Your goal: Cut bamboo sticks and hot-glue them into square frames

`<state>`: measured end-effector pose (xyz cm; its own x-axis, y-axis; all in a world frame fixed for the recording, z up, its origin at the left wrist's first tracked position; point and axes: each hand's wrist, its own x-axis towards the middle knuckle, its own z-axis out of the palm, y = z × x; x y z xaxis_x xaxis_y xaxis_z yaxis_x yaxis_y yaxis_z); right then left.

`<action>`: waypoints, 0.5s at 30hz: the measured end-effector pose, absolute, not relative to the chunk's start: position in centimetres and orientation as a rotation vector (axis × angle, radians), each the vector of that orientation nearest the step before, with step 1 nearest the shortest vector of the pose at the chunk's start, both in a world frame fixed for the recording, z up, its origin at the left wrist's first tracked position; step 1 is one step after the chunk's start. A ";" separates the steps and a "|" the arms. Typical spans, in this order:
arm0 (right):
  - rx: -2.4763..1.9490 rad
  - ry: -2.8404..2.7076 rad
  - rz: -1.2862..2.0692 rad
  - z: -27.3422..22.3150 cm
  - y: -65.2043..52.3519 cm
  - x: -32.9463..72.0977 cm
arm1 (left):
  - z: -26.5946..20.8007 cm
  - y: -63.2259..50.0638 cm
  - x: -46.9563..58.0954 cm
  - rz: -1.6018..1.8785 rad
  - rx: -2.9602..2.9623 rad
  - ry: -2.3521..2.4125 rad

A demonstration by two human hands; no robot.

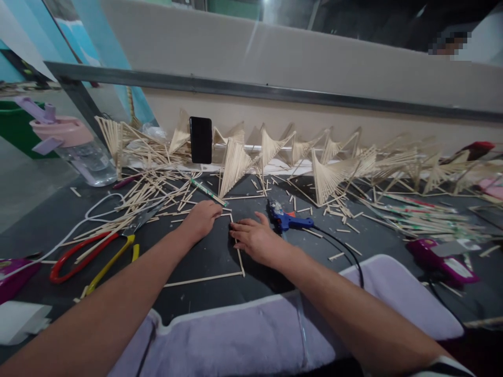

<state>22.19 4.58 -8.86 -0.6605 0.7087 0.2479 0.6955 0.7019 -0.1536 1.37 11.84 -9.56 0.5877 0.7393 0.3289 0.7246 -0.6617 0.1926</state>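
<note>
Thin wooden sticks form an angular outline on the dark table, with a lower stick joined at a corner to a side stick. My left hand is closed at the upper end of this outline, its fingertips on a short stick end. Over the side stick lies my right hand, fingers stretched out and resting flat near the upper corner. Just right of it is a blue glue gun with a black cord. A green-patterned wrapped strip lies beyond my left hand.
Twisted stick models line the back beside an upright phone. Loose sticks are scattered around. Red-and-yellow-handled pliers and a water bottle are at left. A purple device sits right; lilac cloth covers the front edge.
</note>
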 end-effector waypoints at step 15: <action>-1.094 -2.623 0.064 -9.0 4.6 22.3 | -9.2 11.5 1.5 0.602 2.776 1.267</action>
